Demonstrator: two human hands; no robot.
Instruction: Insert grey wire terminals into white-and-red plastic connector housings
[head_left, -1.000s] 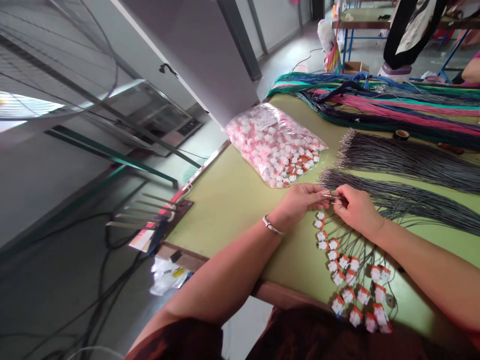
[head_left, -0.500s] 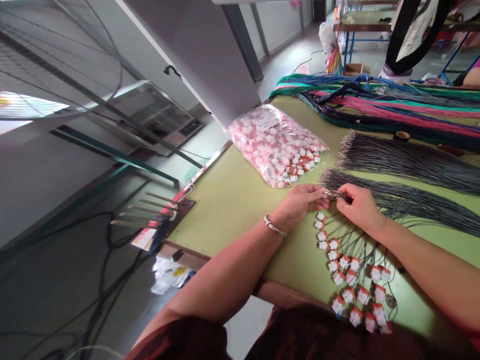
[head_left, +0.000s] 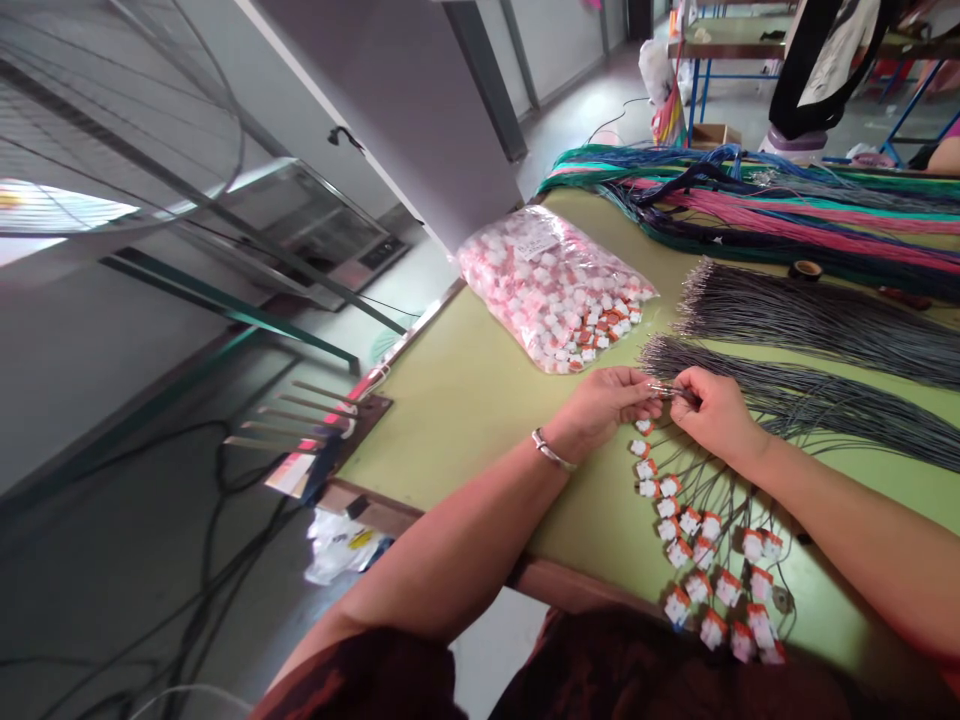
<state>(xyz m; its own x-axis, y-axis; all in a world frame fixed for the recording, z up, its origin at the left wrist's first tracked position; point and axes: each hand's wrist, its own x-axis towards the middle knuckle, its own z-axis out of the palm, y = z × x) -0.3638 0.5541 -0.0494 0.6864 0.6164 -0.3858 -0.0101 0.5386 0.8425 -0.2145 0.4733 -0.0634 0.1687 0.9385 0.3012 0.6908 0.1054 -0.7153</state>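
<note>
My left hand (head_left: 611,403), with a bracelet at the wrist, is closed in a pinch on a small connector, mostly hidden by the fingertips. Close beside it, my right hand (head_left: 709,408) pinches dark wires whose metal tips point at the left fingers. Below the hands, several white-and-orange connectors (head_left: 697,587) on dark wires lie on the green table (head_left: 442,400). A clear bag (head_left: 551,290) full of like connectors lies beyond my left hand. Two bundles of dark wires, a nearer one (head_left: 847,400) and a farther one (head_left: 825,315), stretch off to the right.
Blue, green and pink cables (head_left: 787,215) run across the table's far side, with a tape roll (head_left: 805,270) near them. A pronged metal rack (head_left: 330,430) stands at the left corner. Part of a person (head_left: 946,155) shows at the far right edge.
Both hands stay close together in nearly the same place. My left hand has shifted slightly right, nearer the right fingertips.
</note>
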